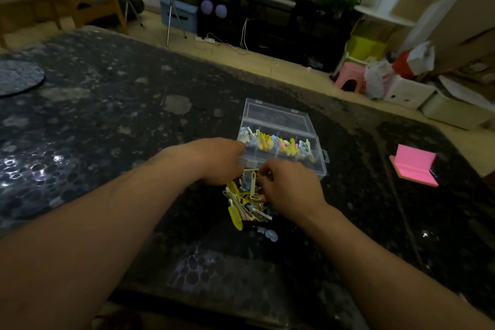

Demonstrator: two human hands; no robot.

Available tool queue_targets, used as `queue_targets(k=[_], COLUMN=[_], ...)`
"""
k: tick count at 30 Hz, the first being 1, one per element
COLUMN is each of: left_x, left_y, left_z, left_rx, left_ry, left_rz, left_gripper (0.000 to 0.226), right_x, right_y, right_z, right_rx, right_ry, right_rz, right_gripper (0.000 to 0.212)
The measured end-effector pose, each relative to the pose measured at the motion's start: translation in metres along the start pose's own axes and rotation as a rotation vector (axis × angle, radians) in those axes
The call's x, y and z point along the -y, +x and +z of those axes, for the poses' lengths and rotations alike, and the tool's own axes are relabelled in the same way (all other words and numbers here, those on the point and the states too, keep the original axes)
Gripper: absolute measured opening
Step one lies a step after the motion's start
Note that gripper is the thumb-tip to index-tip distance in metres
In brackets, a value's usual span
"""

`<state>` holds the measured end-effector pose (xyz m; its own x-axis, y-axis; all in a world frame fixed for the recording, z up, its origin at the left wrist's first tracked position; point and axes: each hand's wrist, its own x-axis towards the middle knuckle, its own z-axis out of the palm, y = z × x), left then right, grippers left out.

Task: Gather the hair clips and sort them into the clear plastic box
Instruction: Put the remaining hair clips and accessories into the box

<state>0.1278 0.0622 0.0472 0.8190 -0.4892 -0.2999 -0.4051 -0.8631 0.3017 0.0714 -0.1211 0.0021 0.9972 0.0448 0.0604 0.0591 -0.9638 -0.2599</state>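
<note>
A clear plastic box (278,115) lies open on the dark table, lid tilted back, with a row of yellow, blue and white hair clips along its far compartments. In front of it sits a pile of hair clips (245,203), yellow, blue, white and metal. My left hand (217,161) hovers over the pile's far left side, at the box's near edge, fingers curled down. My right hand (289,187) rests on the pile's right side with its fingertips pinched on clips. The fingertips of both hands are partly hidden. A loose blue clip (271,234) lies just nearer than the pile.
A pink open case (413,166) stands on the table at the right. A round dark mat (18,76) lies at the far left. Beyond the table's far edge are a pink stool (349,79), storage boxes and a wooden bench.
</note>
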Motion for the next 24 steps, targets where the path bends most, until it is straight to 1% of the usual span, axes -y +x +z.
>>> queue_targets(k=[6,15,19,24], left_x=[0.000,-0.002,0.001,0.003], left_y=[0.000,0.000,0.001,0.006], left_z=[0.001,0.003,0.004,0.004], left_rx=[0.004,0.008,-0.039,-0.059], left_ry=[0.011,0.010,-0.007,-0.061], left_rz=[0.007,0.016,0.013,0.009], left_gripper=[0.044,0.043,0.053,0.057], right_x=[0.002,0.003,0.002,-0.001], right_y=[-0.001,-0.008,-0.008,-0.008], right_z=[-0.002,-0.012,-0.015,-0.018], right_rx=[0.020,0.026,0.043,0.085], right_ry=[-0.016,-0.100,-0.103,-0.059], right_rz=[0.006,-0.062,-0.061,-0.077], right_gripper=[0.007,0.006,0.003,0.011])
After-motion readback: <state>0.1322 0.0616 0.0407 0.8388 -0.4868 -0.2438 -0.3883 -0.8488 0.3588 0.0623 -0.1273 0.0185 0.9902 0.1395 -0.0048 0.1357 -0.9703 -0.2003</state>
